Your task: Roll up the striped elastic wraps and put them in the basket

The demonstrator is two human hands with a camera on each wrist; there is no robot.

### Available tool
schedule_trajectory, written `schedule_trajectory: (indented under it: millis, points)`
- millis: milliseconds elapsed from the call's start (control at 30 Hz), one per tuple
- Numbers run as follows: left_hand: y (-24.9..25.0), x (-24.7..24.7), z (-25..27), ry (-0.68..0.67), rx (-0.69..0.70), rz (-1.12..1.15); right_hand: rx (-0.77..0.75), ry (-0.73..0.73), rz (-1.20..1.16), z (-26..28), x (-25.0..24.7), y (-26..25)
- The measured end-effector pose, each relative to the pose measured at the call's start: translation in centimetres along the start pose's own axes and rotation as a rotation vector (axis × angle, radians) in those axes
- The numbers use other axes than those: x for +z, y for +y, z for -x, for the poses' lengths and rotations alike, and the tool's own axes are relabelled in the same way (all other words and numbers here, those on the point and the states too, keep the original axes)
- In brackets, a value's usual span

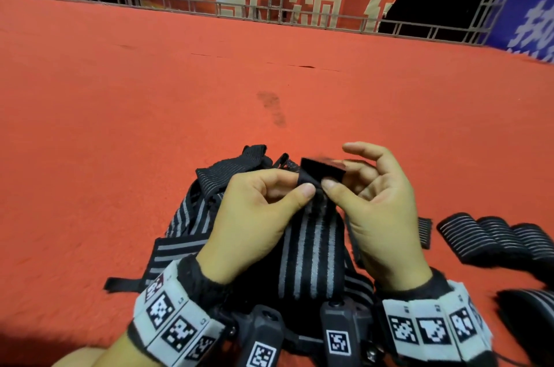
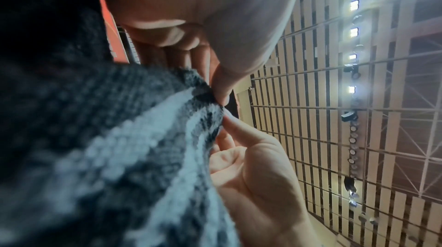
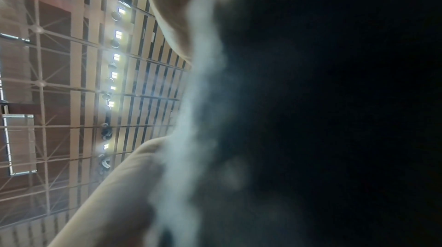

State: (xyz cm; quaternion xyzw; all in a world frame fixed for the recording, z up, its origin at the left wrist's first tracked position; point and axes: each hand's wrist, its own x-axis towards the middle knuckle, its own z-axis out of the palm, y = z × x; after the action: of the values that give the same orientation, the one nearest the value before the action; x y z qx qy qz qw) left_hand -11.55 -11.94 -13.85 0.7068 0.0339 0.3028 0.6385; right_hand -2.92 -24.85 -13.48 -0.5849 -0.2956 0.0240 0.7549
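A black elastic wrap with grey stripes (image 1: 311, 252) hangs between my two hands above the red floor. My left hand (image 1: 263, 211) pinches its top end between thumb and fingers. My right hand (image 1: 377, 205) pinches the same end from the right, beside the black patch at the wrap's tip (image 1: 322, 169). In the left wrist view the striped wrap (image 2: 134, 147) fills the left side, with both thumbs meeting on its edge. In the right wrist view the wrap (image 3: 311, 119) is a dark blur close to the lens. No basket is in view.
A loose heap of more striped wraps (image 1: 209, 187) lies under and left of my hands on the red carpet (image 1: 150, 112). Rolled wraps (image 1: 491, 238) lie in a row at the right. A metal railing (image 1: 299, 16) and banners close off the far edge.
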Motion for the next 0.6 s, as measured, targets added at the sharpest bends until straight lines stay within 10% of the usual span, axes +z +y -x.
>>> schedule_trajectory:
  millis: [600]
  points:
    - [-0.56,-0.74,-0.19,0.083,0.09,-0.073,-0.022,-0.166,0.077,0.23,0.09,0.63]
